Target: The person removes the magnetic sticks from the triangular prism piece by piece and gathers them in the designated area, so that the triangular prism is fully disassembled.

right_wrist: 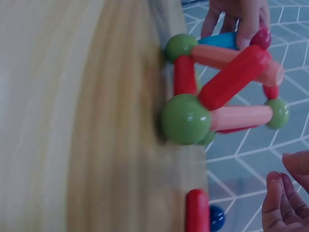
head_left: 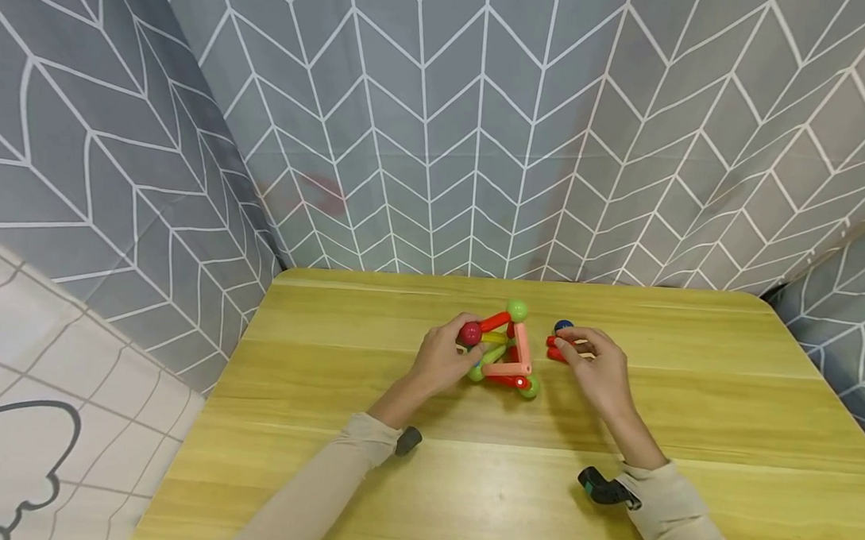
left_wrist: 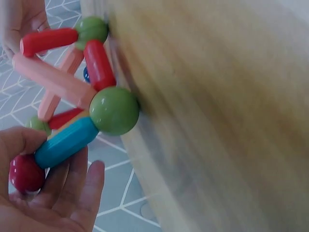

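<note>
Head view: multicoloured plastic ball-and-stick frame (head_left: 522,349) sitting on wood-grain worktop (head_left: 467,502)
Left hand (head_left: 440,354): pinching its glossy blue rod (left_wrist: 67,141)
Right hand (head_left: 602,370): loosely bent, empty, near red plastic rods (right_wrist: 197,212)
Tip: brace gently, joints might pop

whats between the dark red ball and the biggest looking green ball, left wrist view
A blue rod runs from the dark red ball to that green ball; the left wrist view shows it, the left hand pinching it.
</note>
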The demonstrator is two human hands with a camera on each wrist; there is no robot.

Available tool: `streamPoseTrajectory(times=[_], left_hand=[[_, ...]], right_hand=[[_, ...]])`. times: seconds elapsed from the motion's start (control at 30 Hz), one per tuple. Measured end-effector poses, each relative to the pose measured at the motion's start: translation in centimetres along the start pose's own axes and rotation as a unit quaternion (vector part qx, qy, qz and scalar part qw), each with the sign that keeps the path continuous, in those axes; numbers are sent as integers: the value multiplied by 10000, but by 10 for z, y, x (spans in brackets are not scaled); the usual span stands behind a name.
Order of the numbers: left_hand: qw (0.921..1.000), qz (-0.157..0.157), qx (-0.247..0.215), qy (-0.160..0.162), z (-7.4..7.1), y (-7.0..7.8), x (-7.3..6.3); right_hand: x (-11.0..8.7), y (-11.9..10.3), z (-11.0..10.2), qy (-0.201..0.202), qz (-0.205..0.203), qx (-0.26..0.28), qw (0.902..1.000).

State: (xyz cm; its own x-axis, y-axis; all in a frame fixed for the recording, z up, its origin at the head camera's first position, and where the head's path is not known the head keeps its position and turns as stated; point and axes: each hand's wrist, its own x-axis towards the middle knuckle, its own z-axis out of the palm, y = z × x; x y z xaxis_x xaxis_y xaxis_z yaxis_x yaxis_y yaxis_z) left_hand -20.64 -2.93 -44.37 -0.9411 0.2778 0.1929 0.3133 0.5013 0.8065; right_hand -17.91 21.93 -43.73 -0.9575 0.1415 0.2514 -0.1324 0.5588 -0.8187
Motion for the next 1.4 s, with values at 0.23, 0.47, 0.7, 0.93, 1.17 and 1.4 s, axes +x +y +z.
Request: streamPoseTrajectory(times=[0.23,0.47,0.7,0.93,1.17,1.4], left_hand=[[9982,107,-298,-505,-9,-6,4],[9918,219,-502,-1156,-17,-4,7],[9844,397,-564,-1616,-19,-4,11],[9801,427,-516,-1870,-21,-6,8],[9800,512,-255,-1904,-21,-5,7],[9798,487,-382,-1904,-22,-1,6]], right_hand=[[-2,-13,5,-203,-22,151,9997],[-4,-17,9,-323,-135,451,9984],[-6,-23,11,-740,-307,546,9953],[-10,-21,21,-1194,-400,668,9898],[-10,-21,23,-1041,-650,504,9912],[-10,-26,21,-1023,-868,405,9901]])
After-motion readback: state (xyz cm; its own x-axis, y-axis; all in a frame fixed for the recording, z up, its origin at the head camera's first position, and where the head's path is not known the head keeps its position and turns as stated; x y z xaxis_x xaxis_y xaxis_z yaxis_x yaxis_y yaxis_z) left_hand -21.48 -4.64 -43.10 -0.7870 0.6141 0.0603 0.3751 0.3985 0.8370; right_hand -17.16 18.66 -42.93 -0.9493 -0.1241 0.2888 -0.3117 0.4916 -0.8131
